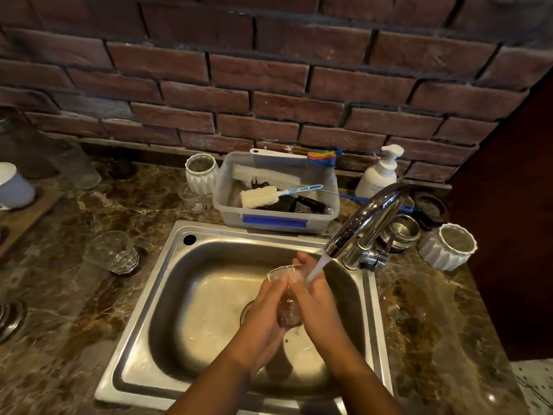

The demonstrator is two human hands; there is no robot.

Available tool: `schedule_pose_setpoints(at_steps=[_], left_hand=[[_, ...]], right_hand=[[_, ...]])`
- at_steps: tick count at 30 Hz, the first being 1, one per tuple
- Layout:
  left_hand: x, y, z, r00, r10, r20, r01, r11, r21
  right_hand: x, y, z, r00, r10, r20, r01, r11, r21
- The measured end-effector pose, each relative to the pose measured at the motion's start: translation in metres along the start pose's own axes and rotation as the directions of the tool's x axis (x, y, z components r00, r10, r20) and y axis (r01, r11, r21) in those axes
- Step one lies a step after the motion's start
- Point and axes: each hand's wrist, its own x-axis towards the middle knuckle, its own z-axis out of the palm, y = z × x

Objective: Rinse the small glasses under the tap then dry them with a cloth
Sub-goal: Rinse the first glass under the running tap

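A small glass (288, 298) is held over the sink (191, 298), near its back right corner, tilted with its rim away from the person and under the stream of water (317, 265) running from the tap (369, 215). The left hand (264, 310) wraps it from the left, fingers curled round its side. The right hand (318, 298) closes on it from the right, its fingers grasping the glass near the rim, where the water strikes them. The chrome tap stands at the sink's right rim and arches over the basin. On the marbled surface (431, 319) left of the sink stands a faceted glass (113, 252), upright. A smaller clear glass (193, 199) stands behind the sink, just beside a white ribbed vase (202, 172). Along the surface's back edge, against the brick wall (269, 79), a grey plastic tub (273, 220) holds cleaning brushes (263, 176), and a white pump bottle (379, 173) stands to its right. Toward the right edge sit stacked metal bowls (401, 232) and a white ribbed pot (447, 247).
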Motion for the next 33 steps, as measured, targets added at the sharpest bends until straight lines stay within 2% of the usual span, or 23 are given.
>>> schedule_pose_setpoints(at_steps=[5,9,12,15,17,18,20,21,23,27,29,31,33], left_hand=[[0.008,-0.002,0.003,0.989,-0.128,-0.074,0.119,0.987,-0.11],[0.01,-0.006,-0.001,0.985,-0.169,-0.025,0.16,0.963,-0.218],[0.013,-0.008,-0.006,0.974,-0.224,-0.043,0.206,0.946,-0.25],[0.016,-0.007,-0.008,0.972,-0.223,-0.075,0.218,0.974,-0.062],[0.014,-0.003,0.0,0.975,-0.194,-0.111,0.203,0.976,0.073],[0.012,-0.002,0.005,0.978,-0.164,-0.127,0.181,0.973,0.142],[0.008,-0.002,0.015,0.989,-0.091,-0.117,0.121,0.954,0.274],[0.006,-0.002,0.017,0.992,-0.066,-0.107,0.096,0.948,0.303],[0.002,0.002,0.018,0.994,-0.045,-0.101,0.07,0.963,0.259],[0.002,0.016,0.009,0.983,-0.153,-0.104,0.148,0.987,-0.056],[0.003,0.016,0.005,0.986,-0.151,-0.069,0.152,0.988,0.003],[0.0,0.017,0.005,0.99,-0.135,-0.03,0.138,0.98,0.145],[-0.002,0.016,0.009,0.995,-0.101,-0.027,0.104,0.951,0.292]], right_hand=[[0.018,-0.001,-0.001,0.999,0.0,-0.054,0.0,1.0,-0.009],[0.027,-0.007,0.002,0.978,0.098,-0.182,-0.073,0.987,0.141],[0.028,-0.008,0.004,0.959,0.205,-0.196,-0.175,0.971,0.162],[0.024,-0.005,-0.005,0.965,0.152,-0.215,-0.149,0.988,0.029],[0.02,-0.003,-0.011,0.974,0.023,-0.228,-0.038,0.997,-0.061],[0.018,-0.003,-0.013,0.974,-0.049,-0.219,0.012,0.986,-0.165],[0.017,-0.004,-0.013,0.965,-0.168,-0.201,0.089,0.931,-0.353],[0.016,-0.006,-0.012,0.959,-0.196,-0.203,0.108,0.92,-0.377],[0.013,-0.007,-0.009,0.956,-0.218,-0.198,0.134,0.92,-0.368],[-0.002,-0.002,-0.003,0.971,-0.178,-0.157,0.15,0.973,-0.173],[-0.004,-0.003,-0.004,0.965,-0.174,-0.198,0.144,0.977,-0.158],[0.0,-0.006,-0.009,0.953,-0.188,-0.236,0.146,0.972,-0.184],[0.007,-0.009,-0.014,0.959,-0.141,-0.245,0.094,0.977,-0.191]])
